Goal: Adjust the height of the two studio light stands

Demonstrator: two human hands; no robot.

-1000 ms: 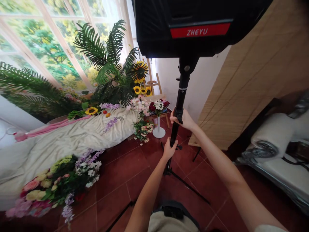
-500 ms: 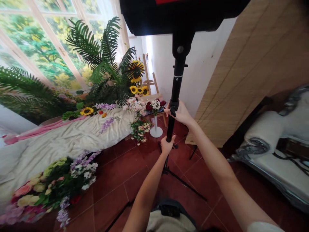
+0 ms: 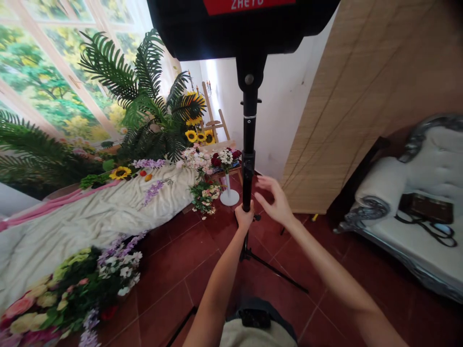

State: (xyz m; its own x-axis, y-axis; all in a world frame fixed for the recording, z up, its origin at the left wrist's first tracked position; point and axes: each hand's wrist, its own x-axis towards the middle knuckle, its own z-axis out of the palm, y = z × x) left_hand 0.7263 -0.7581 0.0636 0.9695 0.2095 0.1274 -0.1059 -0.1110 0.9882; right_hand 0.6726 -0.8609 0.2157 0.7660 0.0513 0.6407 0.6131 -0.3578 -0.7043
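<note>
The left grip (image 3: pixel 245 218) is clamped around the black stand (image 3: pixel 248 140) near the centre, which carries a bulky black head (image 3: pixel 238 36) at twelve o'clock. The right grip (image 3: pixel 278 202) is spread apart just beside the stand, at two o'clock from the left. At three o'clock, a brown bag (image 3: pixel 428 207) lies on the pale sofa (image 3: pixel 401 250), contents hidden.

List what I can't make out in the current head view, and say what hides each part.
In the head view:
Black housing: top cut off by the upper edge; far side turned away.
Red label: upper part cut off by that edge.
Black pole: a stretch hidden by the left hand.
Slanting black rod: upper part behind the left forearm.
Flowers at lower left: cut off by the left edge.
</note>
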